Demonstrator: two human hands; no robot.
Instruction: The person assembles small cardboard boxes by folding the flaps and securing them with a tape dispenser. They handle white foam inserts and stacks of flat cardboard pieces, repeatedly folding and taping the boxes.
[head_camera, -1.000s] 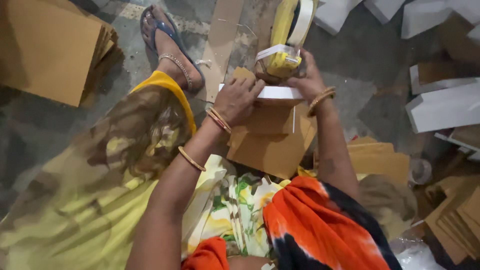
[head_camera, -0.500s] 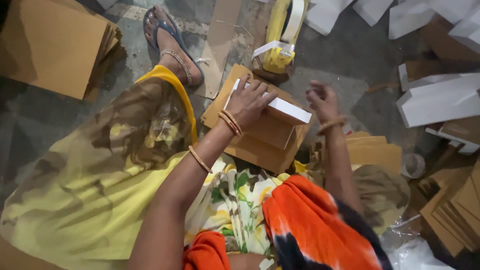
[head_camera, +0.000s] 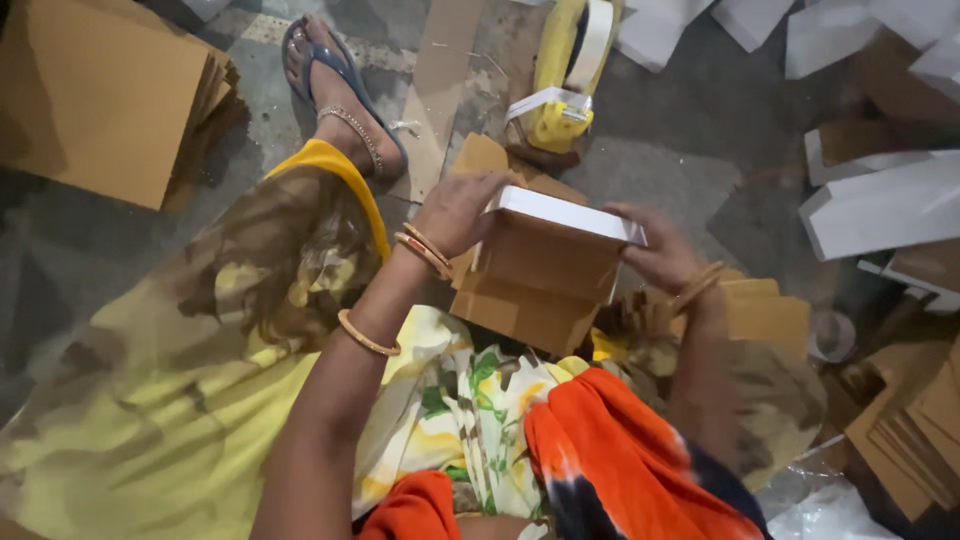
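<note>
While the left hand (head_camera: 455, 212) clamps the near-left corner of the white-topped cardboard box (head_camera: 545, 262), fingers curled over its rim, the right hand (head_camera: 662, 250) closes on the opposite end, so the box sits between both grips above a flat cardboard sheet (head_camera: 525, 315). To do this well, I judge both hands should press evenly and keep the edges square. Half a second ago the right hand hung free of the box; beyond it lies a yellow tape dispenser (head_camera: 560, 110).

A brown cardboard box (head_camera: 548, 268) with a white top edge is held at centre. Flat brown cartons (head_camera: 100, 100) are stacked upper left; white boxes (head_camera: 880, 210) lie right.
</note>
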